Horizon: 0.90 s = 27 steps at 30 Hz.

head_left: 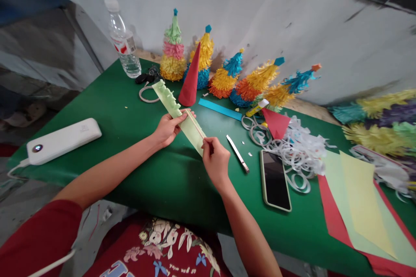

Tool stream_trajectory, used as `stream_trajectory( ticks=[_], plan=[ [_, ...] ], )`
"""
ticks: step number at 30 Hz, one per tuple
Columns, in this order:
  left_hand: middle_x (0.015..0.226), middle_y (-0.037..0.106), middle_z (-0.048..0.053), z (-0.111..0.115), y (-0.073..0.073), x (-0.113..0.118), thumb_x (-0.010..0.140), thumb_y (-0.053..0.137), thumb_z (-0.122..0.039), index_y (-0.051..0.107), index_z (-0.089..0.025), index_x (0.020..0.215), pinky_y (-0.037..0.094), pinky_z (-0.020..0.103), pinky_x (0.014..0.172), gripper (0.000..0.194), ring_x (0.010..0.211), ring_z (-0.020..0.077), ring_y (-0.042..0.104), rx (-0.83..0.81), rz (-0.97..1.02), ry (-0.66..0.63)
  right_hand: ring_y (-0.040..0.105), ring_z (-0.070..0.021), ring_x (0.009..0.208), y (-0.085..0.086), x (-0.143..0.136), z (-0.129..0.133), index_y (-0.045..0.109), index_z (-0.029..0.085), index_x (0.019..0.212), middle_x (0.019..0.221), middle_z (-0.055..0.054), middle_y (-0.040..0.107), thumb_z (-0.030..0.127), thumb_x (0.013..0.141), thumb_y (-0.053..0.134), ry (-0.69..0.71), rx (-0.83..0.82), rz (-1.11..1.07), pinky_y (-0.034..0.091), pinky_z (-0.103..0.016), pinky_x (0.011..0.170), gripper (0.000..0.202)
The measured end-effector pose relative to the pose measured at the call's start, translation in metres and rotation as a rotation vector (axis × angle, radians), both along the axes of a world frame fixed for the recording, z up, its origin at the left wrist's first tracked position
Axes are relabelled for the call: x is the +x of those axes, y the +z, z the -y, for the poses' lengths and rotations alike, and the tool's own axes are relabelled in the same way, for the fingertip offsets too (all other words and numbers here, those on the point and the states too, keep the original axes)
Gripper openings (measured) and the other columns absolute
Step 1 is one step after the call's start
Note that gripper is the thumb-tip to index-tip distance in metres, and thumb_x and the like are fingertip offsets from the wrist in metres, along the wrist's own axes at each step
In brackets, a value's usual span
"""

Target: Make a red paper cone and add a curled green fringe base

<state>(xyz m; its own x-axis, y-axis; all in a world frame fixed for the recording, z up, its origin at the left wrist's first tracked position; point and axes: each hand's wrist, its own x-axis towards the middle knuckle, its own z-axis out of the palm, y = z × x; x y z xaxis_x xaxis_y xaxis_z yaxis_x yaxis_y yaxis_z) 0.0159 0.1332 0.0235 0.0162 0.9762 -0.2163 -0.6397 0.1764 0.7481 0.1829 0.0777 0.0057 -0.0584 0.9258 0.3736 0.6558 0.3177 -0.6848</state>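
My left hand (168, 130) pinches a light green paper strip (191, 132) near its middle, with the thumb on top. One edge of the strip's far half is cut into a curling fringe. A narrow pale tape strip (195, 124) runs along the nearer half, and the closed fingertips of my right hand (216, 158) grip its lower end against the paper. Whether the tape is being laid or peeled I cannot tell. Just behind my hands a plain red paper cone (191, 82) stands upright. A blue paper strip (220, 109) lies flat beyond.
Several fringed paper cones (227, 75) line the wall beside a water bottle (122, 43). To the right lie tape rolls (260, 134), a slim cutter (237, 154), a phone (275, 179), white curled strips (300, 151) and coloured paper sheets (367, 199). A power bank (65, 140) is left.
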Motion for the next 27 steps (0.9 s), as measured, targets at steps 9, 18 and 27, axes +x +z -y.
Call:
stream_trajectory(
  ticks=[9,18,27],
  plan=[
    [0.078,0.072,0.001,0.001,0.001,0.002,0.067,0.079,-0.025,0.063,-0.017,0.08,0.051,0.033,0.086,0.022,0.083,0.0186,0.07,0.02,-0.004,0.003,0.057,-0.0134,0.055,-0.003,0.001,0.0,0.057,0.02,0.081,0.065,0.0,0.063,0.021,0.089,0.043,-0.019,0.038,0.037,0.044,-0.024,0.059,0.017],
    [0.07,0.069,0.0,0.001,0.0,0.002,0.059,0.085,-0.026,0.06,-0.016,0.074,0.052,0.038,0.084,0.03,0.074,0.0196,0.07,-0.009,-0.049,0.092,0.061,-0.0148,0.061,-0.005,-0.005,0.002,0.06,0.02,0.081,0.07,-0.003,0.066,0.025,0.09,0.045,-0.048,0.109,0.065,0.047,-0.025,0.062,0.018],
    [0.086,0.074,0.008,0.001,-0.001,0.0,0.07,0.076,-0.018,0.068,-0.012,0.085,0.05,0.043,0.095,0.018,0.089,0.0242,0.071,0.04,-0.072,0.058,0.059,-0.0133,0.054,0.007,0.001,0.002,0.064,0.019,0.078,0.066,-0.002,0.066,0.03,0.088,0.052,-0.006,0.013,0.01,0.045,-0.024,0.055,0.019]
  ],
)
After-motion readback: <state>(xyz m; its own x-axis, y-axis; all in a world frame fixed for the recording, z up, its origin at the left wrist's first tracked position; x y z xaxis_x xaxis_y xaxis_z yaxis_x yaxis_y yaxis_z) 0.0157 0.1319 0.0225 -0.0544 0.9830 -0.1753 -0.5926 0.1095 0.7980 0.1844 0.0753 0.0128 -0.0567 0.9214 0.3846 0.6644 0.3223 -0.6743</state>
